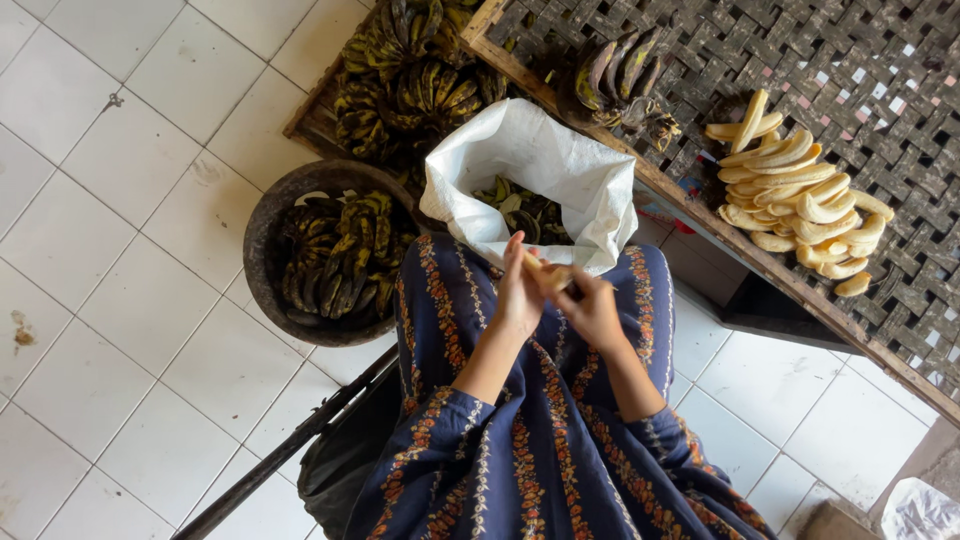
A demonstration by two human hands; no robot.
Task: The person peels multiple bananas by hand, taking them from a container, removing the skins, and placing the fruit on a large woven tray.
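At nine o'clock a round basket (262,240) of dark unpeeled bananas (335,255) sits on the tiled floor (120,200), within easy reach. At centre, over the lap, the left hand (518,290) and right hand (592,308) meet, fingers pinching a pale banana (545,273) between them, just above the open white sack (540,165) holding peels. At two o'clock peeled bananas (800,195) pile on the woven table (900,90), near its wooden edge; bare floor lies below it.

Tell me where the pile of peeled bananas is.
In the head view, the peeled bananas lie upper right on the woven mat, right of the white sack.
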